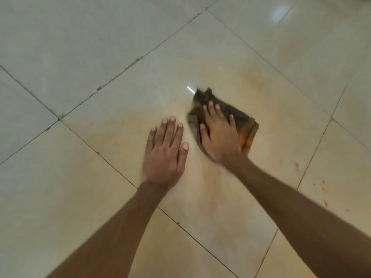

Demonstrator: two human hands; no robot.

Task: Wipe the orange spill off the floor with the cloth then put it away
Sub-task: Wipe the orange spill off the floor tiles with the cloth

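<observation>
On the tile floor [80,47] at left, the left hand [164,151] rests flat, fingers straight and slightly apart. Just right of it, the right hand [218,137] presses the dark folded cloth [241,121] down, fingers spread, gripping nothing. Its orange-soaked edge could smear the faint orange film [253,77] wider, and the specks [323,188] far right risk being missed. Glossy cream tiles with dark grout may turn slippery under the bracing palm; only floor shows.
</observation>
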